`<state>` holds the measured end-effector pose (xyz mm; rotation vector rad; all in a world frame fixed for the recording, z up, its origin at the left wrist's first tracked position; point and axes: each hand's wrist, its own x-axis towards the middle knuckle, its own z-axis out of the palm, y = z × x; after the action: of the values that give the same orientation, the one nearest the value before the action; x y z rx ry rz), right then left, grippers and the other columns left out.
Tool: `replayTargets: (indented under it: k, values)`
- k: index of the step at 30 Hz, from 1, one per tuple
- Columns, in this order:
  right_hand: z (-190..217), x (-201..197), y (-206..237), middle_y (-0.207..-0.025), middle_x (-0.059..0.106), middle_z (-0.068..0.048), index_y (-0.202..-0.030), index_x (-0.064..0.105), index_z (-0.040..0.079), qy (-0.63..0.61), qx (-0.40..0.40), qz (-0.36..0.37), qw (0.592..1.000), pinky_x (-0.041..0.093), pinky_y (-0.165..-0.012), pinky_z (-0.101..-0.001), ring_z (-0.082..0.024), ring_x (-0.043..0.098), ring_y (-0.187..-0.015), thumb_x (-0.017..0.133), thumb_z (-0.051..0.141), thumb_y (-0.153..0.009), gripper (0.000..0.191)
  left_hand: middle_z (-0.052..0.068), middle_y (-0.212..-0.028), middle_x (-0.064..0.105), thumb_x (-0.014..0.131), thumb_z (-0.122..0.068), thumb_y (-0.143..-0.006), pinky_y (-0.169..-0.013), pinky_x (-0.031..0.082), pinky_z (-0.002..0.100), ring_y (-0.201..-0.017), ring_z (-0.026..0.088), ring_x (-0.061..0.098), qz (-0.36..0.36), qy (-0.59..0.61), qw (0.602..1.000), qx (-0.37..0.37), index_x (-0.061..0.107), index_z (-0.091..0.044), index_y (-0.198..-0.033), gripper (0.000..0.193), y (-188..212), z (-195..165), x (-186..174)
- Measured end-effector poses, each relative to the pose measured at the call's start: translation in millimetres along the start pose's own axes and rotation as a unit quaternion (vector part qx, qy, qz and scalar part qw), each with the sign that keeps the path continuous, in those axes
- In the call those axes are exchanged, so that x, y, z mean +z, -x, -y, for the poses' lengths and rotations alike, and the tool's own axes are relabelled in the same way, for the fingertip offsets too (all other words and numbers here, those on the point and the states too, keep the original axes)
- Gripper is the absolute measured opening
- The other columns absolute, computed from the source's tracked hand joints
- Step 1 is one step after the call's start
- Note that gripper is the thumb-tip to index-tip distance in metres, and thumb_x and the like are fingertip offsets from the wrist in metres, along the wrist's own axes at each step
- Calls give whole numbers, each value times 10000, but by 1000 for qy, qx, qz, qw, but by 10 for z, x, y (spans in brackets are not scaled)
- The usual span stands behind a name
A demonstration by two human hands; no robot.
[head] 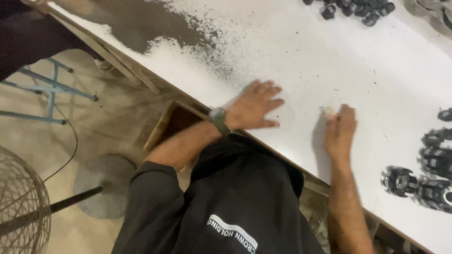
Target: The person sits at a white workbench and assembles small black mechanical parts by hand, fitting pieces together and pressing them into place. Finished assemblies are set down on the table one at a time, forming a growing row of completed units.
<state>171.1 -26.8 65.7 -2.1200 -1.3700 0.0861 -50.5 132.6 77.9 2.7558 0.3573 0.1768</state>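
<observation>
My left hand point(254, 106), with a dark watch on its wrist, lies flat on the white table top point(301, 61), fingers spread and slightly blurred. It holds nothing. My right hand point(340, 131) rests on the table farther right, and its fingertips press on a small pale scrap point(328, 110). I cannot tell whether that scrap is cloth or sponge. Black sleeves and a black shirt fill the bottom of the view.
Round black-and-silver metal parts point(426, 181) lie at the right edge, and more point(358, 8) at the top. Dark grey dust point(136, 28) covers the table's upper left. Below the table edge are a wooden box point(172, 123), a fan stand point(101, 186) and a blue frame point(49, 89).
</observation>
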Motion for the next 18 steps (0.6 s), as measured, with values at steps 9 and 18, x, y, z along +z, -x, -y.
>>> replayTargets:
  k: [9, 18]
  values:
    - [544, 544, 663, -1479, 559, -183, -1076, 597, 70, -336, -56, 90, 936, 427, -1211, -473, -334, 501, -1446, 519, 176, -1089, 132, 102, -1581, 468, 723, -418, -870, -1235, 284, 488, -1504, 294, 372, -202, 15, 978, -46, 560, -84, -1451, 689, 1093, -90, 623]
    - [172, 721, 860, -1274, 637, -129, -1059, 586, 12, -236, -61, -53, 968, 474, -1092, -395, -232, 613, -1263, 613, 136, -1094, 131, 102, -1380, 642, 725, -417, -952, -1157, 383, 481, -1384, 303, 516, -239, 91, 967, -23, 691, -69, -1229, 446, 1111, 54, 823]
